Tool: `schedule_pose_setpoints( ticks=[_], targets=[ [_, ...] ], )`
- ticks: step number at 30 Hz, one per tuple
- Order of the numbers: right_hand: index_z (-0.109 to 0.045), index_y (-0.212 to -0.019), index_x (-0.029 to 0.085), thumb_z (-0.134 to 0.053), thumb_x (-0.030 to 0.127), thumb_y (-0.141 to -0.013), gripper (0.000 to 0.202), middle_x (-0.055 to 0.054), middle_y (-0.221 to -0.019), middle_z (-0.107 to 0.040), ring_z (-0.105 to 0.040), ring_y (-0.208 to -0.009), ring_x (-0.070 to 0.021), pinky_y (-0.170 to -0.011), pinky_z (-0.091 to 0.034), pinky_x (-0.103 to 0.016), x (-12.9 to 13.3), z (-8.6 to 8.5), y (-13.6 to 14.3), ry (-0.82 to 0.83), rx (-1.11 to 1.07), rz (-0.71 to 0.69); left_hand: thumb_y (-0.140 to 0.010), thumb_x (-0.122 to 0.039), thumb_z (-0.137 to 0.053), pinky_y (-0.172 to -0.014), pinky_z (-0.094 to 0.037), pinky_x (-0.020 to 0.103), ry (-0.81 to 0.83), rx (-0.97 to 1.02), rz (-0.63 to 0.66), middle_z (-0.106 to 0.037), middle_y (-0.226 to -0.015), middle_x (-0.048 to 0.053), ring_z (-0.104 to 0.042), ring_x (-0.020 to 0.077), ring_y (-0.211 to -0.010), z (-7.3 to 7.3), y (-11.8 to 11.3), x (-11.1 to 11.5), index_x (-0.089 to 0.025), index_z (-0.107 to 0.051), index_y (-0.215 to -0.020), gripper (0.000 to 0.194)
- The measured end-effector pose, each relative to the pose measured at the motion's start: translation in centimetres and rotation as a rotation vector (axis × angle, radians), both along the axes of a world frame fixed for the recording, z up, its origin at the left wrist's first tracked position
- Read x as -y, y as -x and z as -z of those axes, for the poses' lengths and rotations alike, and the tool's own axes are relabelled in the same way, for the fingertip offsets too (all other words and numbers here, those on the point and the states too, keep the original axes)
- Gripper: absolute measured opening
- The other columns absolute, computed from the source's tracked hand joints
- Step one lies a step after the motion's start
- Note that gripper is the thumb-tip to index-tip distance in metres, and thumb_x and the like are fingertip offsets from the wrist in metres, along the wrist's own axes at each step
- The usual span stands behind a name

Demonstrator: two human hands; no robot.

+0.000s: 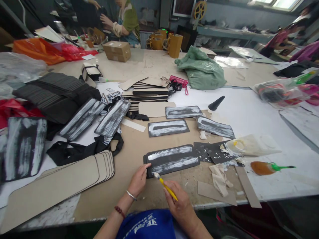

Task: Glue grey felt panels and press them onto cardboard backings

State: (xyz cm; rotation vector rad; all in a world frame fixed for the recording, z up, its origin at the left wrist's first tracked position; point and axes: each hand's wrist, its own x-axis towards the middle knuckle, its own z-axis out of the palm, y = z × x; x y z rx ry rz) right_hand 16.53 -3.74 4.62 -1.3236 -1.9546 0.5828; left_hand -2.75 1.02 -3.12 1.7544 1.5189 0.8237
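Note:
A black oblong piece (171, 160) streaked with white glue lies on the brown board in front of me. My left hand (138, 181) presses its fingertips on the piece's near left corner. My right hand (179, 203) grips a yellow-handled brush (166, 187), its white bristle tip touching the piece's near edge. Three more glued black pieces (168, 127) lie just beyond. A stack of tan cardboard pieces (74, 176) sits to my left.
Glued black pieces (112, 119) fan out at left beside black fabric (57, 96). A glue bag (251, 145), an orange bottle (264, 167) and paper scraps (219, 179) lie at right. A green bag (201, 69), a carton (117, 50) and other people stand beyond.

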Motion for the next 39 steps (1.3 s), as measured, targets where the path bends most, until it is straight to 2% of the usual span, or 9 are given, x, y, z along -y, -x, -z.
schedule_pose_setpoints(
  ticks=[4,9,13,20,27,31,34,37,39],
  targets=[
    [-0.056,-0.110,0.022,-0.042,0.017,-0.085,0.029,-0.007,-0.096,-0.063,-0.061,-0.091,-0.0174,-0.079,-0.052,-0.030,-1.3,0.5,-1.0,-0.050,0.051,0.051,-0.081,-0.013,-0.034,-0.084,-0.051,0.032,0.123,0.099,-0.195,-0.064,-0.099,0.008,-0.061,0.0140,-0.090,-0.2,-0.3,-0.5,-0.016,-0.060,-0.104,0.034],
    [-0.054,-0.113,0.022,-0.041,0.015,-0.085,0.032,-0.008,-0.094,-0.063,-0.061,-0.088,-0.0183,-0.075,-0.053,-0.030,-1.4,1.5,0.0,-0.068,0.099,-0.079,-0.076,-0.007,-0.035,-0.066,-0.054,0.028,0.214,0.043,-0.363,-0.063,-0.082,0.008,-0.061,0.0123,-0.068,1.2,-1.6,-0.6,-0.013,-0.062,-0.096,0.034],
    [-0.053,-0.112,0.019,-0.039,0.011,-0.084,0.033,-0.010,-0.094,-0.063,-0.061,-0.088,-0.0188,-0.075,-0.053,-0.030,-1.1,1.5,1.0,-0.111,0.094,-0.143,-0.075,-0.006,-0.036,-0.073,-0.053,0.032,0.189,0.001,-0.367,-0.061,-0.084,0.009,-0.060,0.0154,-0.077,0.9,-2.4,-0.3,-0.013,-0.062,-0.097,0.034],
    [-0.053,-0.109,0.016,-0.040,0.010,-0.082,0.030,-0.011,-0.093,-0.063,-0.060,-0.088,-0.0194,-0.076,-0.054,-0.030,-1.7,1.6,0.6,-0.118,0.102,-0.212,-0.080,-0.007,-0.032,-0.087,-0.048,0.039,-0.080,-0.242,-0.235,-0.059,-0.095,0.012,-0.053,0.0192,-0.092,-0.4,-2.6,0.8,-0.010,-0.055,-0.109,0.037],
    [-0.053,-0.109,0.014,-0.041,0.008,-0.082,0.030,-0.012,-0.095,-0.062,-0.060,-0.089,-0.0194,-0.077,-0.053,-0.030,-1.6,1.9,0.3,-0.104,0.102,-0.218,-0.075,0.001,-0.031,-0.086,-0.045,0.041,-0.012,-0.452,-0.166,-0.057,-0.102,0.016,-0.050,0.0226,-0.097,-0.4,-2.8,1.3,-0.006,-0.052,-0.114,0.045],
    [-0.053,-0.109,0.014,-0.041,0.009,-0.083,0.029,-0.012,-0.094,-0.062,-0.060,-0.088,-0.0194,-0.076,-0.053,-0.029,-1.7,1.8,0.4,-0.113,0.090,-0.222,-0.077,-0.005,-0.034,-0.086,-0.043,0.040,0.030,-0.345,-0.246,-0.058,-0.100,0.014,-0.050,0.0221,-0.094,-1.2,-3.0,1.2,-0.011,-0.056,-0.111,0.040],
    [-0.053,-0.109,0.014,-0.041,0.009,-0.083,0.029,-0.012,-0.094,-0.062,-0.060,-0.088,-0.0194,-0.076,-0.053,-0.030,-1.6,1.9,0.4,-0.111,0.086,-0.215,-0.078,-0.015,-0.041,-0.086,-0.042,0.037,0.167,-0.098,-0.374,-0.060,-0.093,0.010,-0.052,0.0203,-0.091,-1.6,-3.1,0.1,-0.014,-0.060,-0.098,0.028],
    [-0.053,-0.111,0.015,-0.042,0.009,-0.082,0.031,-0.011,-0.095,-0.063,-0.060,-0.089,-0.0194,-0.077,-0.053,-0.030,-1.4,2.0,0.0,-0.097,0.074,-0.220,-0.074,-0.021,-0.046,-0.069,-0.046,0.029,0.401,0.138,-0.459,-0.061,-0.076,0.004,-0.056,0.0160,-0.072,-1.5,-2.8,-1.4,-0.015,-0.058,-0.085,0.017],
    [-0.054,-0.111,0.016,-0.043,0.010,-0.082,0.031,-0.011,-0.096,-0.063,-0.060,-0.089,-0.0186,-0.077,-0.053,-0.029,-1.4,1.9,-0.5,-0.079,0.034,-0.214,-0.070,-0.020,-0.048,-0.056,-0.043,0.024,0.465,0.176,-0.466,-0.055,-0.061,-0.001,-0.053,0.0129,-0.057,-1.3,-2.6,-2.2,-0.016,-0.056,-0.071,0.008]
  ],
)
